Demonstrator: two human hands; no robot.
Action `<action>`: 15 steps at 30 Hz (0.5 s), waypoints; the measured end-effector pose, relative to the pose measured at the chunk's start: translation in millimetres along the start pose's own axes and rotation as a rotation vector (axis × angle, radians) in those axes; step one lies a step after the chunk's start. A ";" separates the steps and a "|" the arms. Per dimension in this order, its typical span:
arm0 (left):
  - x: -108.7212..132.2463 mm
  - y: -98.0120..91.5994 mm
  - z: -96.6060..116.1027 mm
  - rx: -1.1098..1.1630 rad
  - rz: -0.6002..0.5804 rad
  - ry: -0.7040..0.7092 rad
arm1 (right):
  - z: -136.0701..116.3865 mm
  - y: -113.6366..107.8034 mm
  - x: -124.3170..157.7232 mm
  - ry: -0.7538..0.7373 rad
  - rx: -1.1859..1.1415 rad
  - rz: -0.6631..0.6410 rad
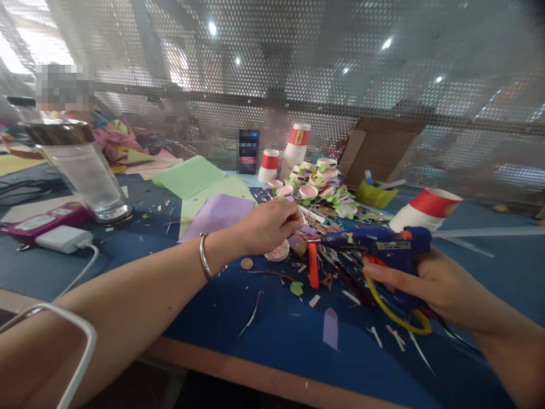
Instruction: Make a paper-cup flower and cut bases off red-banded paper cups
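My right hand is wrapped round the handle of a blue glue gun, whose metal nozzle points left. My left hand is closed in a pinch just above the nozzle tip; a thin whitish edge shows at its fingertips, too small to name. Below the left hand lies a round white disc with reddish marks, partly covered by the hand. A red strip is under the nozzle. Behind them rises a heap of small round white pieces with green and purple paper bits.
Green paper and purple paper lie left of the heap. A glass bottle and a magenta power strip stand further left. Red-and-white paper cups, a yellow-green container and a cardboard box are right and behind.
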State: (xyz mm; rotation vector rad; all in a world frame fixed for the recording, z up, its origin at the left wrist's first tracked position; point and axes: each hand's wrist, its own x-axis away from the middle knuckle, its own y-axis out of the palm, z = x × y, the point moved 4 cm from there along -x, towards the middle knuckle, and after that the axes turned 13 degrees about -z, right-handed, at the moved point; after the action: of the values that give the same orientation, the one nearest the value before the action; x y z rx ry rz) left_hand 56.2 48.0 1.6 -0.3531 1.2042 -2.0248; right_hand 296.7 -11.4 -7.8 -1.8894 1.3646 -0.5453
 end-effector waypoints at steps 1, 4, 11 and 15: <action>0.1 0.4 0.0 -0.003 -0.010 -0.002 | 1.0 -0.9 0.2 0.007 -0.017 0.009; -0.2 3.2 0.3 0.022 -0.059 0.003 | 3.0 -3.2 2.3 0.019 -0.059 0.024; 5.1 -2.6 -3.8 0.100 -0.164 0.049 | 11.0 -4.1 4.6 0.032 -0.112 0.012; 8.6 -14.5 -6.8 0.143 -0.069 0.004 | 8.2 -4.0 2.6 0.019 -0.102 0.014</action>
State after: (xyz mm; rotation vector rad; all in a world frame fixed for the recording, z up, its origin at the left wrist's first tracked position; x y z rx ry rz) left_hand 39.9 50.4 9.2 -0.3249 1.0545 -2.1581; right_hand 305.8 -10.7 -10.3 -1.9589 1.4414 -0.4967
